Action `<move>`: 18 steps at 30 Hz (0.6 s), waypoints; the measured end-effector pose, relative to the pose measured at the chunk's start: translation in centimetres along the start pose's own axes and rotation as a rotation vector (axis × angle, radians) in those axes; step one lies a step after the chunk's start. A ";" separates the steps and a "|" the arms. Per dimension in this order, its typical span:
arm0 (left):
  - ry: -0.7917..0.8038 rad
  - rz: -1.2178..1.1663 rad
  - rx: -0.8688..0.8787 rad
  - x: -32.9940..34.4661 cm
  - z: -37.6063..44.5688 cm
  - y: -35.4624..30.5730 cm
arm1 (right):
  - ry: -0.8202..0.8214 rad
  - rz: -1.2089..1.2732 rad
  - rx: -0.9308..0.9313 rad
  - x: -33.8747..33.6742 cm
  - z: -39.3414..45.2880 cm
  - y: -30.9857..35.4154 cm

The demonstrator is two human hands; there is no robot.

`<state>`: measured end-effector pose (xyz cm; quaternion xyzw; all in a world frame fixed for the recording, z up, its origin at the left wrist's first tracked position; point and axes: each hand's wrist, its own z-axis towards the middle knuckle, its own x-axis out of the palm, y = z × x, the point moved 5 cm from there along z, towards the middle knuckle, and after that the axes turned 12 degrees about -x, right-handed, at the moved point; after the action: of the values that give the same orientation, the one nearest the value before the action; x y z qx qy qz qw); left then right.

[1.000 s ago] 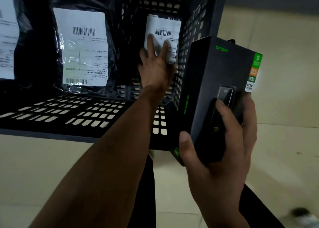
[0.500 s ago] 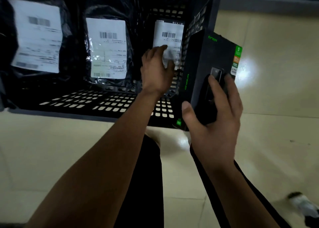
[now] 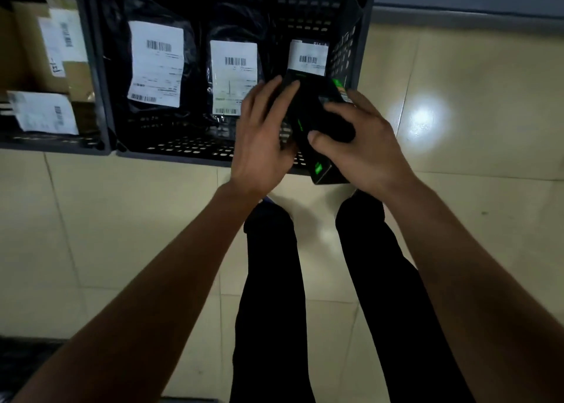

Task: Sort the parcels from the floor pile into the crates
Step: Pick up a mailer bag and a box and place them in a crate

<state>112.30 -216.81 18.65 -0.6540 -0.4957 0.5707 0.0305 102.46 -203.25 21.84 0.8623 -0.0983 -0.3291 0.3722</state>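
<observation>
A black box with green print (image 3: pixel 308 109) hangs over the right front corner of the dark perforated crate (image 3: pixel 364 30). My right hand (image 3: pixel 363 140) grips it from the right, thumb on its near side. My left hand (image 3: pixel 262 137) lies against its left face with fingers stretched along it. Inside the crate stand three black bagged parcels with white labels: one at the left (image 3: pixel 157 63), one in the middle (image 3: pixel 233 75), one at the right (image 3: pixel 308 57), partly hidden by the box.
A second crate (image 3: pixel 97 103) at the left holds cardboard parcels (image 3: pixel 30 45) and a white labelled packet (image 3: pixel 45 112). Pale floor tiles (image 3: pixel 457 97) spread around both crates. My dark-trousered legs (image 3: pixel 274 280) stand below. A dark shape (image 3: pixel 18 360) lies at the lower left.
My left hand came off the right parcel's label and now lies on the black box. My right hand brought the box left over the crate's corner. The view pulled back and higher.
</observation>
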 end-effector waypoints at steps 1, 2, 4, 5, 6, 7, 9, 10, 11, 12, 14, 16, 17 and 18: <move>0.000 0.034 0.046 -0.6 -0.1 -0.3 | 0.032 0.002 0.008 -0.2 0.2 0.6; 0.005 0.063 0.089 -1.2 -0.1 -0.4 | 0.056 0.001 0.012 -0.5 0.4 1.3; 0.024 0.109 0.166 -2.1 -0.1 -0.8 | 0.102 -0.006 0.020 -1.0 0.7 2.5; 0.034 0.127 0.186 -2.5 -0.1 -0.9 | 0.124 -0.012 0.025 -1.2 0.8 2.9; 0.039 0.143 0.190 -2.8 -0.1 -1.0 | 0.143 -0.014 0.028 -1.3 1.0 3.2; 0.038 0.156 0.185 -3.1 0.1 -0.9 | 0.159 -0.008 0.032 -1.4 1.1 3.4; 0.035 0.174 0.165 -3.5 0.5 -0.5 | 0.159 0.009 0.034 -1.3 1.1 3.7; 0.039 0.176 0.155 -3.5 0.7 -0.2 | 0.128 0.010 0.027 -1.4 1.1 3.7; 0.050 0.170 0.134 -3.5 0.9 0.1 | 0.076 0.009 0.022 -1.5 1.1 3.6; 0.067 0.157 0.101 -3.5 1.1 0.4 | 0.010 0.009 0.015 -1.6 1.1 3.5; 0.112 0.109 -0.010 -3.4 1.2 1.2 | -0.125 0.004 -0.014 -1.7 0.8 3.4; 0.138 0.044 -0.115 -3.4 1.3 2.0 | -0.244 -0.008 -0.082 -1.5 0.5 3.2; 0.147 0.004 -0.160 -3.4 1.3 2.3 | -0.283 -0.005 -0.104 -1.1 0.3 3.1; 0.156 -0.036 -0.202 -3.3 1.3 2.6 | -0.301 0.000 -0.105 -0.7 0.1 2.9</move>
<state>113.37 -221.11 19.01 -0.6870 -0.5585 0.4647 0.0132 102.06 -205.04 24.22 0.7824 -0.1355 -0.4595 0.3979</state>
